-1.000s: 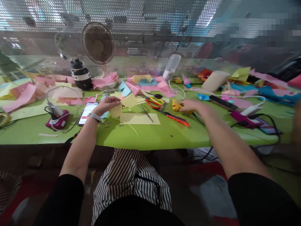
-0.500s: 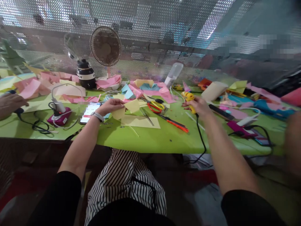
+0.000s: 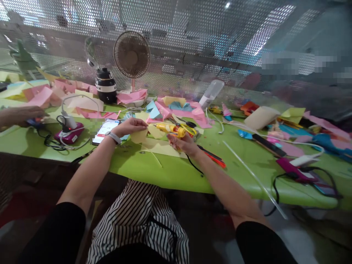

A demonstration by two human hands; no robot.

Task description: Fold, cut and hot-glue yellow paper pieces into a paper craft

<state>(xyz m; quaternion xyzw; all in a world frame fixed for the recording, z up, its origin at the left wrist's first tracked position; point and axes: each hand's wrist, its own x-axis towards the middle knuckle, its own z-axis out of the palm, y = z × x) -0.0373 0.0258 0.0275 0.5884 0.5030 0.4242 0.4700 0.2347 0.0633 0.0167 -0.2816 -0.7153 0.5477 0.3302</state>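
Note:
My left hand pinches a pale yellow paper piece with rounded parts, just above the green table. My right hand is wrapped round a yellow hot glue gun, its nozzle pointing left at the paper and close to it; whether they touch I cannot tell. Under both lies a flat yellow paper strip. Partly hidden behind my right hand are scissors with yellow handles. An orange-and-black tool lies by my right wrist.
A phone and a magenta power adapter lie to the left, beside another person's hand. Behind stand a fan and a black bottle among coloured papers. A clear glue stick overhangs the front edge at right.
My right hand has brought the glue gun leftward from the right side to the paper in my left hand. A long clear stick now shows at right. The view has shifted slightly.

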